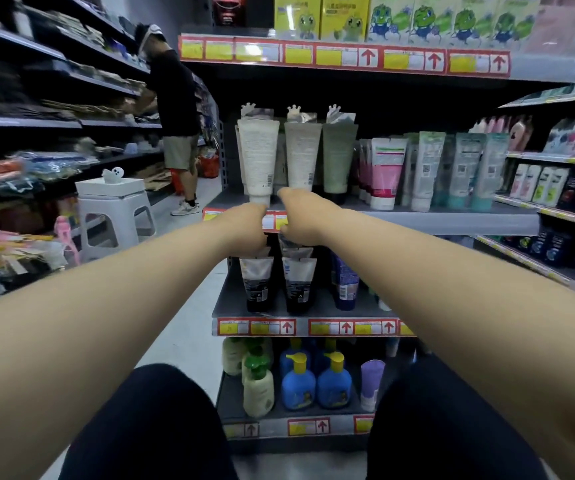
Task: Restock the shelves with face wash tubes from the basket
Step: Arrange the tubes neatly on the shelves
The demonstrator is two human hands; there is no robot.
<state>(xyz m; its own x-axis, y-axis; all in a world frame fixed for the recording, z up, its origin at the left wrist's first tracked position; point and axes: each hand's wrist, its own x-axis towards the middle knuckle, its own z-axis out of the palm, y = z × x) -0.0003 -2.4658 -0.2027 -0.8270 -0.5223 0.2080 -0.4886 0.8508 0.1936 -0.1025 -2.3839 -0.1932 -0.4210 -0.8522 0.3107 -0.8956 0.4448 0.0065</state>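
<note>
Now — reaching out with both arms to the middle shelf point(452, 221). Seen only from the back: left hand point(244, 227) and right hand point(300, 216), side by side at the shelf lip, fingers hidden, so cannot tell whether wrapped round anything. Straight above, upright on their caps, long axes vertical — white tube point(258, 157) over the left, grey tube point(301, 154) over the right, the right a touch nearer. Just below, dark tubes point(256, 280) with crimped silver tops, touching the right hand or merely behind it, impossible to say. No basket in view.
</note>
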